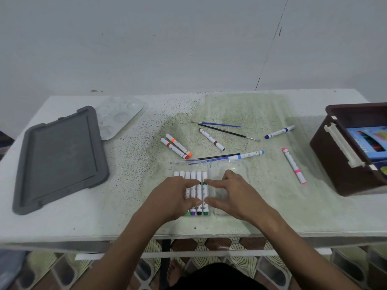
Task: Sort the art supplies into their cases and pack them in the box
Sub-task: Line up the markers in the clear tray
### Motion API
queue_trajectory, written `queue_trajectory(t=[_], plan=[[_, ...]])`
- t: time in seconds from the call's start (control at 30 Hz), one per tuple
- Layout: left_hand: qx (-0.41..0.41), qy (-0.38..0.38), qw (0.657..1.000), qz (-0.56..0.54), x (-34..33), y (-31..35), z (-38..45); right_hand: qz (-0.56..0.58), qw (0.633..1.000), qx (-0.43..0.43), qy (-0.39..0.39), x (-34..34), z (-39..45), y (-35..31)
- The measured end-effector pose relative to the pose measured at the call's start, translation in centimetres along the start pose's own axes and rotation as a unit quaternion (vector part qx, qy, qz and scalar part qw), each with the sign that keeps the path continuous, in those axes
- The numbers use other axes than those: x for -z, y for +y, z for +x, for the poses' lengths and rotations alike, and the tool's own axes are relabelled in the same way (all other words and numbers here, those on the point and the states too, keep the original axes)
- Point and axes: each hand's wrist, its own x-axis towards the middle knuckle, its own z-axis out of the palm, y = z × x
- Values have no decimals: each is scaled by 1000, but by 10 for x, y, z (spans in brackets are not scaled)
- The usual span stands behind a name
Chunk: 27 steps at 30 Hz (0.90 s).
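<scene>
A clear plastic marker case [228, 206] lies near the table's front edge, with several white markers side by side in its left half. The rightmost is a green marker [205, 190]. My right hand [234, 193] pinches this green marker between forefinger and thumb. My left hand [173, 197] rests on the neighbouring markers and hides their middles. Loose behind the case lie an orange marker [179, 145], a red marker [174, 148], a brown marker [212, 139], a dark blue marker [279, 131], a light blue marker [247, 154], a pink marker [293, 165] and thin paintbrushes [228, 132].
A brown box [343, 176] with a white handle stands at the right edge and holds a blue printed pack [368, 141]. A grey lid [60, 158] lies flat at the left, with a clear paint palette [119, 118] behind it. A grey wall rises behind the table.
</scene>
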Motion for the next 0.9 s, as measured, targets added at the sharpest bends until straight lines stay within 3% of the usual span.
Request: queue_trajectory(t=[0.2,0.4,0.6,0.9], plan=[[4,-3,997,-79,8,-7,1,72,997,2,-15,8,4,-3],[149,202,961,-119,42,-36,45,171,982,11,77,20,75,-16],[195,194,953,-123,43,-44,88,153,985,-12,77,14,141,-27],[215,208,943,-145,42,-31,101,164,986,-22,33,10,159,-29]])
